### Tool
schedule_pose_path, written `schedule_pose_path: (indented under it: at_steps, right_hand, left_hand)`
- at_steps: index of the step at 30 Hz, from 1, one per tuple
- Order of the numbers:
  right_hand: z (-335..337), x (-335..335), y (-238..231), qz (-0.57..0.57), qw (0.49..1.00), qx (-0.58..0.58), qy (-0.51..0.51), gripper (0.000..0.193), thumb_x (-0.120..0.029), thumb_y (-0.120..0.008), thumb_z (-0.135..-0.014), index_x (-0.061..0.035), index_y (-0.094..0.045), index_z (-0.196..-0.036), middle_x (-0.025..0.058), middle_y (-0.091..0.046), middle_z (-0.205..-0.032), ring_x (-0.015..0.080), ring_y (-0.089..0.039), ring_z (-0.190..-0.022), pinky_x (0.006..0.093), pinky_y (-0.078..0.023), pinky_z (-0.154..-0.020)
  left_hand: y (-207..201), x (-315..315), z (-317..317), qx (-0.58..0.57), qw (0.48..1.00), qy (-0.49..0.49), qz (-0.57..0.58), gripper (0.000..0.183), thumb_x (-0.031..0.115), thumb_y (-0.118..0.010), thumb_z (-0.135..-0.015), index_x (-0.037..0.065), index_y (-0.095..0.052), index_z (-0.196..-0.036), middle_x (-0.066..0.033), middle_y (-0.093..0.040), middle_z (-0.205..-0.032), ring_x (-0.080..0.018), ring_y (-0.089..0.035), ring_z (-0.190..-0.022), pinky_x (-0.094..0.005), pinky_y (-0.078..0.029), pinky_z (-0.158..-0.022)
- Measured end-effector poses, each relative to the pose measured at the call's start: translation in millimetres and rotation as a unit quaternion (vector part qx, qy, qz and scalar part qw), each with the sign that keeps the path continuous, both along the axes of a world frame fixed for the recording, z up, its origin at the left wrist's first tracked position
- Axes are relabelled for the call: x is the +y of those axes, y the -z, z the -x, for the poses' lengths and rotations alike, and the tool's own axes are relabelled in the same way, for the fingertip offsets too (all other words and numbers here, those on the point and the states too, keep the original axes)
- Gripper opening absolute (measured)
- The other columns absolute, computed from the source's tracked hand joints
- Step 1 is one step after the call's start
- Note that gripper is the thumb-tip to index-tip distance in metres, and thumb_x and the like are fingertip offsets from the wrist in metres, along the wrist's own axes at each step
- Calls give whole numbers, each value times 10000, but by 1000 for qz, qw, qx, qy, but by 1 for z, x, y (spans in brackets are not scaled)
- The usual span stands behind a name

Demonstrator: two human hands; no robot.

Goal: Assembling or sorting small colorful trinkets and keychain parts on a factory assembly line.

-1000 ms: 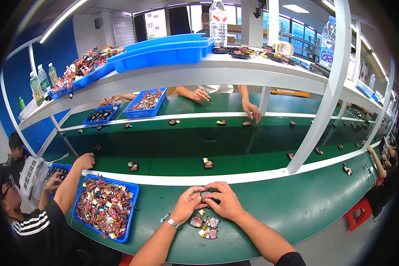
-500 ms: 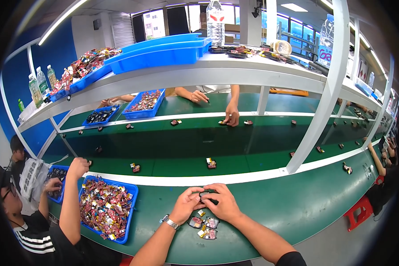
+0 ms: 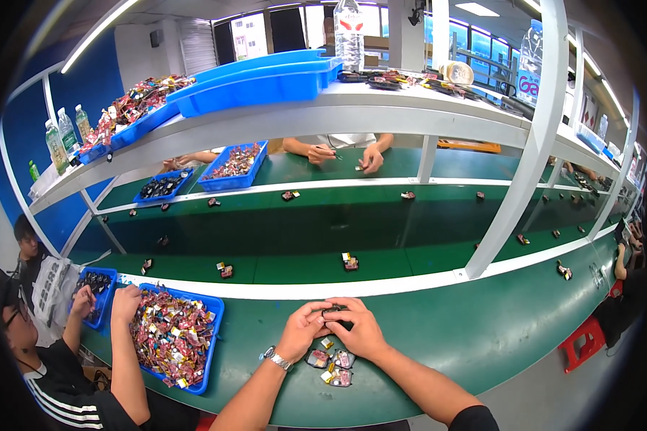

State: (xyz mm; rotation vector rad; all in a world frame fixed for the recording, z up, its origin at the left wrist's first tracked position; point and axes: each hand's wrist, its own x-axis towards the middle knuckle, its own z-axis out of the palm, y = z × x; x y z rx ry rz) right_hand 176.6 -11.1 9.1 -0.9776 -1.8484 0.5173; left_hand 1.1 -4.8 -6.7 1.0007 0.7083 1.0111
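Two bare hands meet above a green worktable (image 3: 438, 345), the left hand (image 3: 307, 332) and right hand (image 3: 358, 330) both with fingers curled narrowly around a small black piece (image 3: 331, 312), partly hidden by the fingertips. A metal-banded watch (image 3: 280, 360) circles the left wrist. Just below the hands, on the tabletop, lies a close group of small dark-rimmed units (image 3: 341, 378) with yellow and white parts. To the left, a blue tray (image 3: 219, 327) brims with red, yellow and white components; beside it, a co-worker in a black top with white shoulder stripes (image 3: 68, 413) sits with one hand at its edge. Beyond a white rail (image 3: 280, 290), similar units dot a green belt (image 3: 302, 269), spaced well apart.
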Motion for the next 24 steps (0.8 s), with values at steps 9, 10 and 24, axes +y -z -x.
schedule_pose_path:
  at_steps: [9,10,24]
  right_hand:
    - [2,-1,-1,29,999,23,5,157,-81,-689,-808,-98,-728,-959,68,-620,-1204,279,-539,-1155,383,-477,-951]
    - [1,-1,0,30,999,23,6,157,-81,-689,-808,-98,-728,-959,68,-620,-1204,279,-539,-1155,383,-477,-951]
    - [5,-2,-7,-40,999,-33,12,202,-63,-709,-794,-73,-700,-995,94,-610,-1224,274,-561,-1133,359,-489,-927]
  left_hand:
    - [0,-1,1,-23,1000,-18,-4,296,52,-504,-985,1,-474,-1276,-131,-640,-1143,-198,-631,-1061,-363,-532,-945]
    - [0,-1,1,-23,1000,-17,-2,296,52,-504,-985,1,-474,-1276,-131,-640,-1143,-198,-631,-1061,-363,-532,-945]
    - [1,-2,0,-18,999,-47,-5,300,33,-500,-982,-5,-473,-1279,-133,-630,-1181,-185,-636,-1051,-345,-541,-933]
